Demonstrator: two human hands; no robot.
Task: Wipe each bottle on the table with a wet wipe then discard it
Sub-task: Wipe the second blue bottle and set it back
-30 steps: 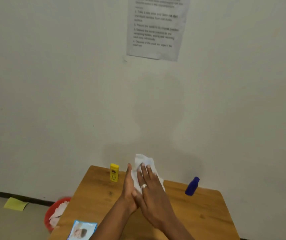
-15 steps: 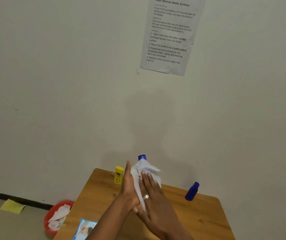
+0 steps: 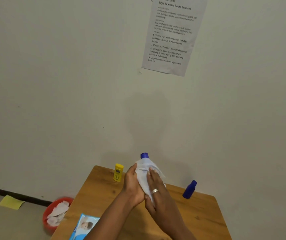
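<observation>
Now uncovered, the blue cap (image 3: 144,155) tops a wipe-wrapped bottle (image 3: 143,172) gripped by both hands (image 3: 144,185); wiping looks nearly done.

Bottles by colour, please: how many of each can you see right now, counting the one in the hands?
Yellow: 1, the yellow bottle standing at the table's far left.
Blue: 1, the blue bottle on the right.
White with a blue cap: 1, the wrapped bottle, held in the wet wipe between the left hand and right hand.
Total: 3 bottles.
</observation>
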